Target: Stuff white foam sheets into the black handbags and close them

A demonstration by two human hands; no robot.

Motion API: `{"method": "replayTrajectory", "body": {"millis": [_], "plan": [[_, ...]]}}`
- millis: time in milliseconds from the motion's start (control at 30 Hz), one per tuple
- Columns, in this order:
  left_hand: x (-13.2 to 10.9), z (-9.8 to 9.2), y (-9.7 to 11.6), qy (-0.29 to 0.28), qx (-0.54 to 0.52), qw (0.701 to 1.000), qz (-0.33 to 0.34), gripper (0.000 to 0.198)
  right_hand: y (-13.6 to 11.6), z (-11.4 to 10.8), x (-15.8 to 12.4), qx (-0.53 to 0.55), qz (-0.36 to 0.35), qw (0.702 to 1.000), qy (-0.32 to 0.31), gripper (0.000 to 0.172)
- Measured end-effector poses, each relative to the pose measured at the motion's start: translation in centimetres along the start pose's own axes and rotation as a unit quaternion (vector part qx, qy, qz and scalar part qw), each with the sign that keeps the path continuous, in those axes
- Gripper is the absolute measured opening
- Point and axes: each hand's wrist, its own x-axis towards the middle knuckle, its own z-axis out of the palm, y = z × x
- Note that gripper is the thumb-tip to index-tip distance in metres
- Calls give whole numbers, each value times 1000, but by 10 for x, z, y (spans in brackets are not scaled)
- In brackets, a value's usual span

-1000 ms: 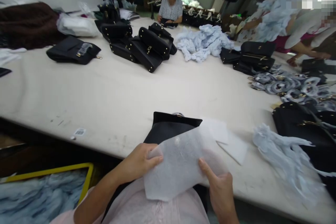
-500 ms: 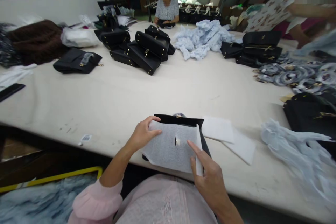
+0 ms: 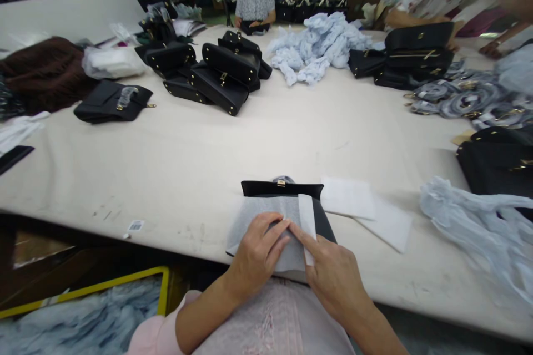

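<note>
A black handbag (image 3: 325,224) lies at the near table edge with its flap (image 3: 266,188) folded away from me, a gold clasp (image 3: 282,183) on the flap. A thin white foam sheet (image 3: 254,208) covers its front, the right edge folded over as a strip. My left hand (image 3: 258,252) rests on the sheet, fingers bent together and tips pinching at its middle. My right hand (image 3: 335,274) holds the folded right edge, its index fingertip meeting the left fingertips. Both hands hide the slit in the sheet.
Spare white foam sheets (image 3: 347,198) lie right of the bag, then crumpled pale tissue (image 3: 466,222). Black handbags (image 3: 225,75) are piled further back, near blue-white tissue (image 3: 320,47) and wrapped straps (image 3: 466,97). A yellow-rimmed bin (image 3: 164,288) stands below left. Other people work across the table.
My left hand has moved from the sheet's upper left corner to its middle. My right fingertip has shifted left to meet it. The sheet's right edge now lies folded over further in.
</note>
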Motion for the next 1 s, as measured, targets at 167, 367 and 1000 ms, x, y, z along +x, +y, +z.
{"method": "replayTrajectory", "body": {"millis": [167, 367, 1000], "plan": [[4, 5, -3, -13, -20, 998, -50, 43, -1, -1, -11, -16, 11, 999, -37, 87], [19, 2, -21, -56, -79, 994, -59, 30, 16, 7, -17, -24, 10, 1000, -3, 60], [18, 5, -26, -5, -71, 993, -95, 27, 18, -8, 58, 270, -81, 959, -2, 6]]}}
